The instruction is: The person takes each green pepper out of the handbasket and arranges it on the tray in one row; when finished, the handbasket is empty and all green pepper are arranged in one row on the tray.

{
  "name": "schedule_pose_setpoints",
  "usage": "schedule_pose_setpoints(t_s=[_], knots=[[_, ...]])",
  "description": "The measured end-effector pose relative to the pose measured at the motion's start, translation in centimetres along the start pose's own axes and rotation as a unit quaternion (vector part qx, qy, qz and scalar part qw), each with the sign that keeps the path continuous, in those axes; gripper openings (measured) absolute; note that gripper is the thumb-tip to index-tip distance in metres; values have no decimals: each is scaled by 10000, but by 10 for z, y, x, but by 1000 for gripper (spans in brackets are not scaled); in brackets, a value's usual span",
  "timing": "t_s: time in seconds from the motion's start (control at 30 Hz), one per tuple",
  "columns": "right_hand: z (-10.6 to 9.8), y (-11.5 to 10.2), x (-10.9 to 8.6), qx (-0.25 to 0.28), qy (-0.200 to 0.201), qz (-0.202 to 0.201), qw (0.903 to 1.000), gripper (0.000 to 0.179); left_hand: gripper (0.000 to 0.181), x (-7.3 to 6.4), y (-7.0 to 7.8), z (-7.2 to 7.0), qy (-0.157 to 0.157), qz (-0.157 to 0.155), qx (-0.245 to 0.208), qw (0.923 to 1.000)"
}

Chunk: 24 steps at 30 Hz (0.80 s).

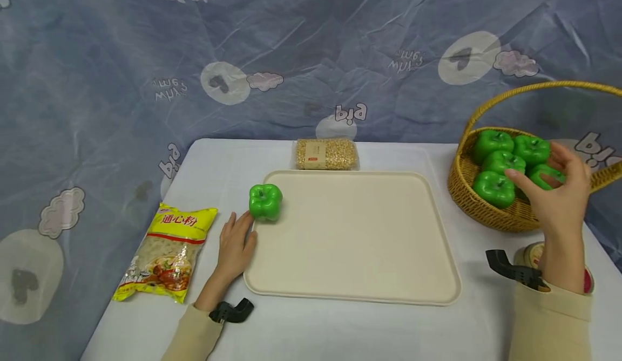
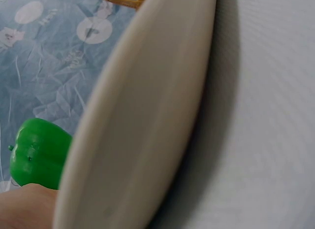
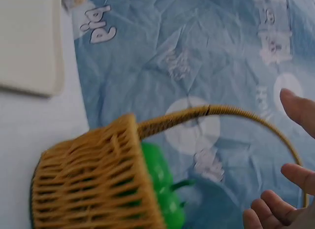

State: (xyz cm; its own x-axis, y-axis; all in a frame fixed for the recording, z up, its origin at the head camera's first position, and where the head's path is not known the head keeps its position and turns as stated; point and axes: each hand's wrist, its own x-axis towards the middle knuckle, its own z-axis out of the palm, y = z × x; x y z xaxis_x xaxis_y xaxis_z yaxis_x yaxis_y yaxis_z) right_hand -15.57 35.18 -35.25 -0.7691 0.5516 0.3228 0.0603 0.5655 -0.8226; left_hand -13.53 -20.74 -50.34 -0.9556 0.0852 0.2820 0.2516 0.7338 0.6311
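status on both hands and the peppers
Left hand at left rim of tray, beside lone pepper. Right hand above peppers in basket. Basket handle arches nearby, possible snag.

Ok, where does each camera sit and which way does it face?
Head: worn on the head, facing forward and down over tray and basket; left hand and right hand show.
Left wrist: on that wrist, facing the tray's edge and green pepper; part of that hand shows.
Right wrist: on that wrist, facing the basket's side; that hand's fingers show.
Shared: head and right wrist both show tray and basket.
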Motion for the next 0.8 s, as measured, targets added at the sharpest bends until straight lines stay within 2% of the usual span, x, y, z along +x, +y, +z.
schedule_pose_setpoints(t_s=[0.13,0.27,0.43,0.6,0.8], knots=[[-3,23,7,-271,-694,489,9960,81,44,1,1,0,122,88,41,9999],[-4,40,14,-188,-1258,303,9914,86,44,2,1,-1,140,140,78,9998],[-3,53,20,-44,-1643,142,9863,87,44,3,1,-1,93,105,62,9999],[-1,60,22,-309,-1955,232,9799,90,44,2,0,1,126,114,26,9999],[-2,65,23,-599,-2348,132,9701,92,45,1,1,1,112,92,71,9999]])
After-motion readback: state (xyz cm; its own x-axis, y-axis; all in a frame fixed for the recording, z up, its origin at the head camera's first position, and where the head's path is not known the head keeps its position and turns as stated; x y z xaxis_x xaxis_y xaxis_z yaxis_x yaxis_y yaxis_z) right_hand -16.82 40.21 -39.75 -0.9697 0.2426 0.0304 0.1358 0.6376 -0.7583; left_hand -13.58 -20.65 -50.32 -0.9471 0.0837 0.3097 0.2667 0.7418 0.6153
